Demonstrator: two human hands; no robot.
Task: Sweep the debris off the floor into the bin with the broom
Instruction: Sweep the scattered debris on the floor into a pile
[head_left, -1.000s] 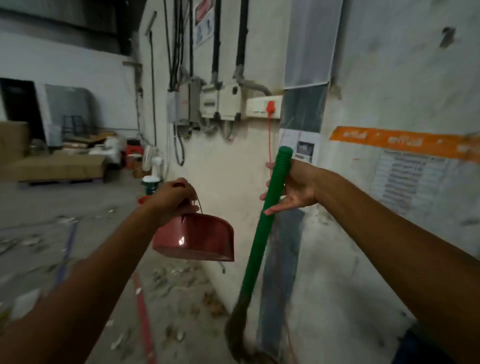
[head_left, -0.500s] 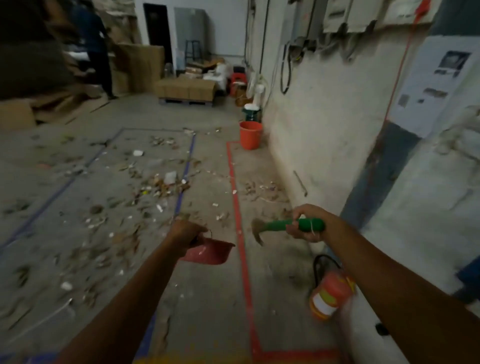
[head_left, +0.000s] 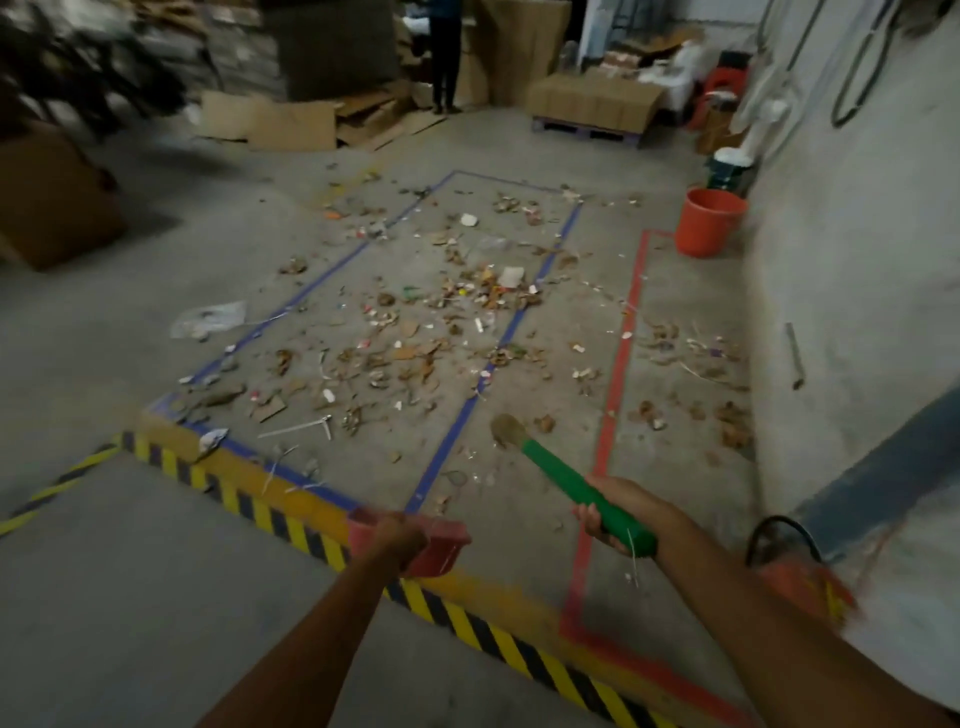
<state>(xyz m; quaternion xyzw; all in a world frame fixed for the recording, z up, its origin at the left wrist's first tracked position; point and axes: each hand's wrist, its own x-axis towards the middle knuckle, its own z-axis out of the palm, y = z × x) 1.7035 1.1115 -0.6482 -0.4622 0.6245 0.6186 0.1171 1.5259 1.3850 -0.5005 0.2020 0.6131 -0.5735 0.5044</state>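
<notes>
Sweeping is not yet beginning: the right hand (head_left: 618, 512) is curling its fingers (head_left: 589, 519) round the green broom (head_left: 566, 480) held out over the floor (head_left: 156, 597), the left hand (head_left: 400, 538) is gripping a red dustpan (head_left: 441, 548), and debris (head_left: 415, 332) is lying scattered, well apart from the orange bin (head_left: 709, 221).

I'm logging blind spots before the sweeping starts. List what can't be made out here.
Head view only:
Dustpan: handle hidden under the left hand.
Bucket: contents hidden by its rim and distance.
Red object by the wall: motion-blurred, unidentifiable.
Person at the back: upper body cut off by top edge.
Debris: pieces too small to identify.
</notes>
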